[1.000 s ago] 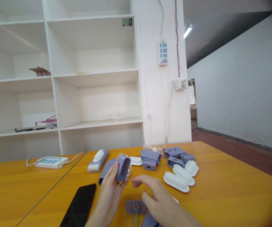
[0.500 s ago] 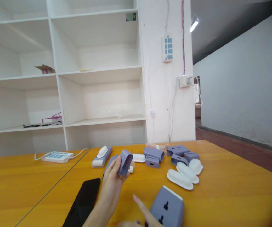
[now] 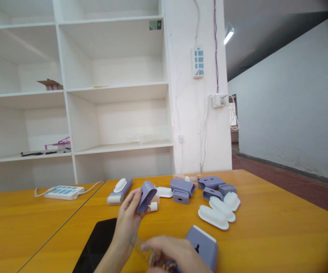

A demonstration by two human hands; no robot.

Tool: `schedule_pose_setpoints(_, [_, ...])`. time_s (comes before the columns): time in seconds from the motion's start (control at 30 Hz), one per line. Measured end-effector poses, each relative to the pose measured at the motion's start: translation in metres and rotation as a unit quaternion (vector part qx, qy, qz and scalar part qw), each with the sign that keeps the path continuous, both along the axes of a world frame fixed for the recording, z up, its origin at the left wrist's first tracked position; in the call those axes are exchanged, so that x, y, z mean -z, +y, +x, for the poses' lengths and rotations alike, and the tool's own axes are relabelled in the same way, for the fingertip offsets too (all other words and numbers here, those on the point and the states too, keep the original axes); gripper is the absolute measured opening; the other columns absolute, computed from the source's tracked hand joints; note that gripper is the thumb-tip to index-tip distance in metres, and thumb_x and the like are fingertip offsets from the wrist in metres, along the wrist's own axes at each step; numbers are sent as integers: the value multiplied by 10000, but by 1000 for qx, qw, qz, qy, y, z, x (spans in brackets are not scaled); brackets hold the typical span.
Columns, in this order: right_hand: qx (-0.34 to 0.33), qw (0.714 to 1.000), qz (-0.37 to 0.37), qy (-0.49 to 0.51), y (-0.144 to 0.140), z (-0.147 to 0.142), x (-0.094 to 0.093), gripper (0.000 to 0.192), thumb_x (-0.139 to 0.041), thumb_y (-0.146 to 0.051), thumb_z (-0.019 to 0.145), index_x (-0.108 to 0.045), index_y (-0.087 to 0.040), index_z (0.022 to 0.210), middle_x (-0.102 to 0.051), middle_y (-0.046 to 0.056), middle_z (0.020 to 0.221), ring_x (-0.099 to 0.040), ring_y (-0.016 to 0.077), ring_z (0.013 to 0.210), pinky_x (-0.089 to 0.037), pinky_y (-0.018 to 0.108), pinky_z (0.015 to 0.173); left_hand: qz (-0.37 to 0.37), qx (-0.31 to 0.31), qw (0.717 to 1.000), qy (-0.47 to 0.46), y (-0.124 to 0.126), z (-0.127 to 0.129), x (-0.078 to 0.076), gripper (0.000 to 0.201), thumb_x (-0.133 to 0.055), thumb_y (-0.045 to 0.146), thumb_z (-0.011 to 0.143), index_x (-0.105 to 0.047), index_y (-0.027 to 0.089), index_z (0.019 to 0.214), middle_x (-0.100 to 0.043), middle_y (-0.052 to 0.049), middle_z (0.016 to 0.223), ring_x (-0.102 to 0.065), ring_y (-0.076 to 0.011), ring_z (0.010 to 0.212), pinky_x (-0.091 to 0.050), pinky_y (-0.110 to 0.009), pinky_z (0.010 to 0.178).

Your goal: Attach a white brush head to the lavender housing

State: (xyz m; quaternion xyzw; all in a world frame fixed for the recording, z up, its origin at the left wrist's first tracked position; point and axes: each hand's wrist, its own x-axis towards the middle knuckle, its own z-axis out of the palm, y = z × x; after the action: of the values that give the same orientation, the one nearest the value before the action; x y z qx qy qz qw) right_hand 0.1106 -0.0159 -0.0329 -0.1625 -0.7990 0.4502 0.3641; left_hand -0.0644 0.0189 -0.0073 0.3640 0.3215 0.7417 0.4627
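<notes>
at lower centre, the left hand rises, fingers pinching a small purple plastic oval sleeve; the right hand, blurred, curls beside a purple plastic box, grip unclear.

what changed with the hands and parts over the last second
The right hand, open above the table a second ago, took hold of a purple block and now covers its near side, low in the frame. The left hand kept its grip on the purple sleeve, tilting it slightly. The white brushes, phone and power strip stayed put.
</notes>
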Motion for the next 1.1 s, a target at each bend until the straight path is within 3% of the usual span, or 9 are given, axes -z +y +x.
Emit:
schedule_pose_setpoints(0.13, [37,993,-82,72,11,-1,1,517,-417,-642,1007,-526,-187,1228,-758,98,950,-747,222,899,-570,355,837,39,-27,996,70,-3,-8,-6,277,-821,394,795,-739,184,955,-674,10,813,-569,-92,662,-514,-183,615])
schedule_pose_setpoints(0.27, [70,988,-108,87,10,-2,4,529,-511,-647,967,-602,-171,1180,-725,156,1130,-676,262,1102,-482,435,1012,52,-41,989,130,-7,-11,-10,317,-758,444,850,-724,207,1058,-696,-8,894,-581,-109,717,-516,-182,636])
schedule_pose_setpoints(0.37, [72,989,-102,84,7,-8,2,470,-504,-584,995,-619,-173,1191,-711,149,1148,-642,267,1144,-422,455,1063,44,-32,983,175,-11,-8,-13,357,-739,427,873,-680,213,1152,-717,-29,946,-607,-120,745,-517,-184,656])
schedule_pose_setpoints(0.53, [47,988,-110,99,11,-22,2,342,-490,-370,994,-533,-212,1294,-666,117,1214,-636,232,1158,-443,417,1052,50,-15,980,194,-16,-6,-17,325,-673,447,916,-634,221,1146,-677,-7,786,-602,-134,675,-503,-212,626])
schedule_pose_setpoints(0.7, [70,985,-135,86,20,-21,7,566,-533,-131,760,-533,-203,1321,-686,115,1203,-648,238,1179,-478,424,1027,52,-26,980,193,-14,-7,-17,313,-703,456,884,-664,218,1084,-665,-1,770,-586,-122,635,-460,-190,575])
schedule_pose_setpoints(0.8, [105,987,-113,53,18,-17,2,607,-605,-126,766,-557,-241,1361,-705,79,1165,-640,247,1177,-478,423,1017,51,-24,978,202,-13,-8,-16,292,-712,452,875,-689,206,1031,-665,-4,766,-576,-118,623,-462,-189,576])
schedule_pose_setpoints(0.9, [146,986,-82,24,13,-18,-4,487,-694,-204,821,-642,-267,1301,-735,49,1077,-665,256,1077,-481,417,976,59,-34,972,224,-14,-11,-19,243,-729,427,865,-719,203,957,-664,-10,776,-589,-129,669,-487,-196,619])
schedule_pose_setpoints(1.0, [185,981,-62,10,12,-23,-4,252,-699,-278,866,-750,-215,1104,-750,59,1006,-675,268,995,-483,400,918,68,-61,961,260,-19,-12,-25,202,-781,383,823,-760,208,922,-701,-31,814,-638,-166,746,-513,-203,651])
schedule_pose_setpoints(1.1, [201,978,-50,4,14,-25,-1,191,-665,-303,909,-769,-178,1010,-753,59,931,-685,252,908,-493,351,815,101,-84,945,301,-26,-9,-32,134,-809,323,799,-802,208,867,-736,-70,949,-667,-217,952,-527,-207,806])
